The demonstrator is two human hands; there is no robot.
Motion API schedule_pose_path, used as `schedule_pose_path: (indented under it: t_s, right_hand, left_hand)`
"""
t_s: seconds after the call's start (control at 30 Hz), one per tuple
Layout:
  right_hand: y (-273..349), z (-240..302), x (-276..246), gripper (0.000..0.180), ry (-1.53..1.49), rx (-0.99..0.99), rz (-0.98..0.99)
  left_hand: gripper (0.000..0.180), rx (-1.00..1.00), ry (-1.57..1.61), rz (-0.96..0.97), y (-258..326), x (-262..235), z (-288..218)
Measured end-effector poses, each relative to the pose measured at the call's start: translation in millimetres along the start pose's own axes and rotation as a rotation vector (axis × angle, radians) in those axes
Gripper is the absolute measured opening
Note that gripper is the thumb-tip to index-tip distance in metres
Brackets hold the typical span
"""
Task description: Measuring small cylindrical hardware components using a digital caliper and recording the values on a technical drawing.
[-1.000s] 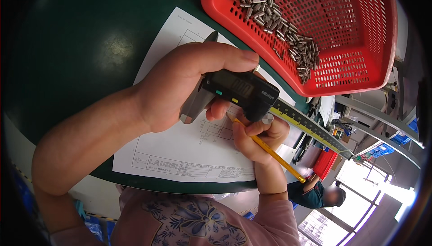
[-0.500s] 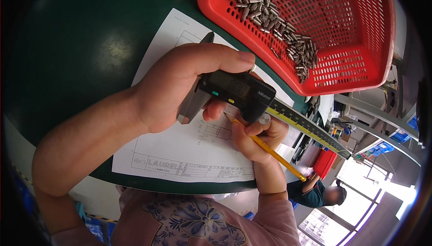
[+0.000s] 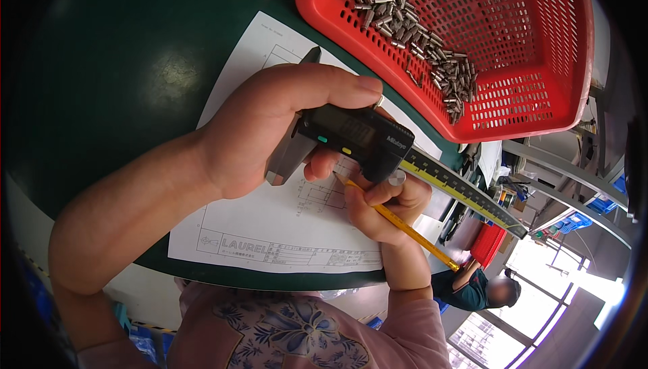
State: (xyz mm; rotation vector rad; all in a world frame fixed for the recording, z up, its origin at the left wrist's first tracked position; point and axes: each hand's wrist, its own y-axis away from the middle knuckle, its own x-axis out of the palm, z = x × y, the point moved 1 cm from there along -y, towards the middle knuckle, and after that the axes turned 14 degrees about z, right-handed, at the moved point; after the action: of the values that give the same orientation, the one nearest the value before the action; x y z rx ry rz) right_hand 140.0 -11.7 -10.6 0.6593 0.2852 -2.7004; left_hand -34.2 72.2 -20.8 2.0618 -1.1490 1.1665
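Note:
My left hand (image 3: 246, 129) is closed round a black digital caliper (image 3: 351, 133), its thumb along the upper edge of the display housing. The caliper's yellow-marked beam (image 3: 466, 197) slants down to the right, and my palm hides part of its jaws. Below the housing, my right hand (image 3: 378, 217) pinches a yellow pencil (image 3: 415, 237). The pencil's point is at or just above the line drawing on a white printed sheet (image 3: 233, 224); touching cannot be made out. Both hands are over this sheet, which lies on a dark green table (image 3: 135, 92).
A red perforated basket (image 3: 533, 126) stands at the far right, with many small metal pins (image 3: 388, 11) along its near side. Beyond it are grey shelf rails (image 3: 560, 173) and blue bins (image 3: 574, 222). Another person (image 3: 472, 291) is beside a red container (image 3: 487, 244) at lower right.
My right hand and the pencil have shifted very slightly left over the drawing. My left hand and the caliper have barely moved.

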Motion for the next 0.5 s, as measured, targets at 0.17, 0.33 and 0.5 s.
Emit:
schedule_pose_path:
  t_s: [0.17, 0.33, 0.5]
  right_hand:
    - [0.9, -0.8, 0.2, 0.024, 0.010, 0.014, -0.002]
    - [-2.2, 4.1, -0.3, 0.024, 0.026, 0.028, -0.027]
    - [-3.1, 3.4, -0.6, 0.025, -0.006, -0.006, -0.010]
  left_hand:
    - [0.031, -0.004, 0.031, -0.017, 0.3, 0.4, -0.3]
    - [0.037, 0.011, 0.002, 0.001, 0.3, -0.7, 0.0]
    - [0.030, -0.005, 0.045, -0.015, 0.7, 1.0, -0.5]
